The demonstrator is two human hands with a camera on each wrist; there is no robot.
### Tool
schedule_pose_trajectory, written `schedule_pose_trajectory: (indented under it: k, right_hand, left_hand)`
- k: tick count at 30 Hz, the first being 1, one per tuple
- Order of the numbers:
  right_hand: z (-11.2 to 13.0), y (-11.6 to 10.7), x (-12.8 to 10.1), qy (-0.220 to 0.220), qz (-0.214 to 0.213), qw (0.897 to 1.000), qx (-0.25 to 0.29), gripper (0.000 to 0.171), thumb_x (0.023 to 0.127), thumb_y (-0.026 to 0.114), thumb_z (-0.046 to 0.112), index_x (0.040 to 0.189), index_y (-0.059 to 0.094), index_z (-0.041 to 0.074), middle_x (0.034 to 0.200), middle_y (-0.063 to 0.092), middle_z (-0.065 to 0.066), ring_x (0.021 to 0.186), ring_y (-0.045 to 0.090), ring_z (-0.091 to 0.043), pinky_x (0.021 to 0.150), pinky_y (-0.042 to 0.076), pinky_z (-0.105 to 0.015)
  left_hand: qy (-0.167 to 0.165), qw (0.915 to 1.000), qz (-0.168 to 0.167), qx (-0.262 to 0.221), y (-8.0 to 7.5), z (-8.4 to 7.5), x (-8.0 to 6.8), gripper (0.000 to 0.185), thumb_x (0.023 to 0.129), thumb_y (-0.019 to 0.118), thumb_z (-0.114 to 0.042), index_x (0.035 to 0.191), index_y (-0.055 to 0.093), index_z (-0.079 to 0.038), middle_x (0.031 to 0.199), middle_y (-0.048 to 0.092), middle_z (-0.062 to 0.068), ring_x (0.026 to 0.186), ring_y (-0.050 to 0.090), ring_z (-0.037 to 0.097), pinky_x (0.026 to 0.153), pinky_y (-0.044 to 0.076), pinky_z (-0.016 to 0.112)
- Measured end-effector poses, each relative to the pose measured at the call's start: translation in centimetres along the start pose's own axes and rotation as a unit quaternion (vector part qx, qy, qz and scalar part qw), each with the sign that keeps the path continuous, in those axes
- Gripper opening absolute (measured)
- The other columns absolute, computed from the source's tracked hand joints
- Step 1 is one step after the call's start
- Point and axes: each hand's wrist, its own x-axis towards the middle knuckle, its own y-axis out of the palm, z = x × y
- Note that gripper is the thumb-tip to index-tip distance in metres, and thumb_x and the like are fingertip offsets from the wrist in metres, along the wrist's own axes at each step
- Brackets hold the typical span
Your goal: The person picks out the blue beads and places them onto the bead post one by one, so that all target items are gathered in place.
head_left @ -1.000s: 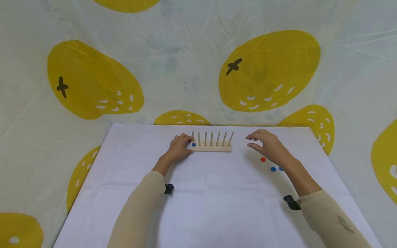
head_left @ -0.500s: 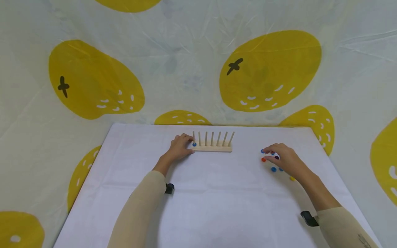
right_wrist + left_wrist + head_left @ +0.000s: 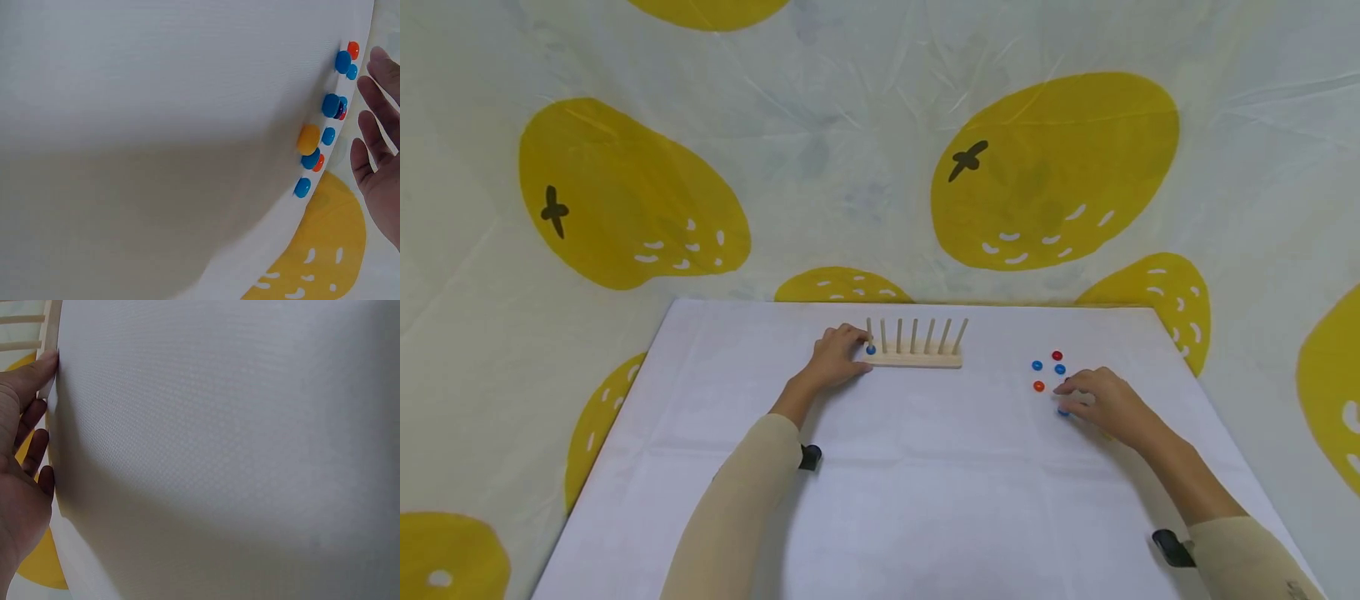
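A wooden peg board [image 3: 917,361] with a row of upright pegs stands near the back of the table. One blue bead [image 3: 871,350] sits low on its leftmost peg. My left hand [image 3: 835,357] grips the left end of the board, thumb in front and fingers behind; the left wrist view shows the thumb against the wood. Over the loose beads at the right, my right hand [image 3: 1105,402] hovers with fingers apart and holds nothing that I can see. Just under its thumb lies a blue bead [image 3: 1063,412], partly covered. A yellow bead [image 3: 308,139] shows in the right wrist view.
Around the right hand are an orange-red bead [image 3: 1039,386], a red bead [image 3: 1057,355] and several blue ones. The white table [image 3: 910,483] ends at the back against a hanging cloth [image 3: 842,167] printed with yellow fruit shapes.
My right hand has moved right and toward me, from beside the board to above the beads, uncovering the red and blue beads behind it. The left hand stays on the board.
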Motion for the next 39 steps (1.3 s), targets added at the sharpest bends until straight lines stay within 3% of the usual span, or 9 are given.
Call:
schedule_pose_trajectory:
  k: [15, 22, 27, 34, 39]
  right_hand:
    - [-0.9, 1.1, -1.1, -0.008, -0.015, 0.999, -0.036, 0.021, 0.080, 0.078, 0.020, 0.101, 0.075, 0.018, 0.101, 0.072, -0.002, 0.098, 0.052, -0.024, 0.082, 0.048, -0.043]
    - [-1.1, 1.1, -0.9, -0.005, -0.010, 0.999, -0.030, 0.018, 0.081, 0.077, 0.019, 0.099, 0.075, 0.018, 0.100, 0.070, -0.004, 0.099, 0.050, -0.025, 0.085, 0.047, -0.047]
    - [-1.0, 1.1, -0.7, 0.006, -0.011, 1.000, -0.029, 0.018, 0.081, 0.077, 0.021, 0.098, 0.074, 0.018, 0.093, 0.069, 0.001, 0.095, 0.049, -0.022, 0.081, 0.047, -0.041]
    - [0.1, 0.4, -0.3, 0.027, 0.007, 1.000, 0.000, 0.021, 0.085, 0.073, 0.019, 0.105, 0.071, 0.017, 0.094, 0.066, 0.000, 0.094, 0.052, -0.023, 0.080, 0.050, -0.043]
    - [1.3, 0.2, 0.2, -0.010, -0.025, 1.000, 0.010, 0.022, 0.084, 0.073, 0.014, 0.105, 0.070, 0.016, 0.095, 0.067, 0.001, 0.095, 0.056, -0.022, 0.082, 0.051, -0.045]
  left_hand:
    - [0.008, 0.9999, -0.009, -0.004, 0.3, 0.0, 0.2, 0.055, 0.080, 0.078, -0.038, 0.127, 0.058, -0.020, 0.134, 0.054, 0.002, 0.123, 0.044, 0.027, 0.101, 0.035, 0.050]
    - [0.006, 0.9999, -0.013, -0.002, 0.3, 0.1, 0.2, 0.055, 0.080, 0.078, -0.038, 0.128, 0.058, -0.019, 0.133, 0.054, 0.002, 0.124, 0.044, 0.027, 0.101, 0.035, 0.050]
    - [0.003, 0.9999, -0.011, -0.004, 0.3, 0.2, 0.2, 0.054, 0.080, 0.077, -0.038, 0.128, 0.058, -0.020, 0.134, 0.053, 0.001, 0.124, 0.044, 0.026, 0.101, 0.035, 0.049]
    - [0.001, 0.9999, -0.010, -0.007, 0.3, 0.3, 0.2, 0.054, 0.081, 0.077, -0.038, 0.128, 0.058, -0.021, 0.134, 0.053, 0.001, 0.124, 0.043, 0.026, 0.103, 0.034, 0.050]
    - [-0.002, 0.9999, -0.009, -0.006, 0.3, 0.1, 0.2, 0.053, 0.080, 0.077, -0.037, 0.127, 0.058, -0.021, 0.134, 0.053, 0.001, 0.124, 0.044, 0.026, 0.102, 0.034, 0.050]
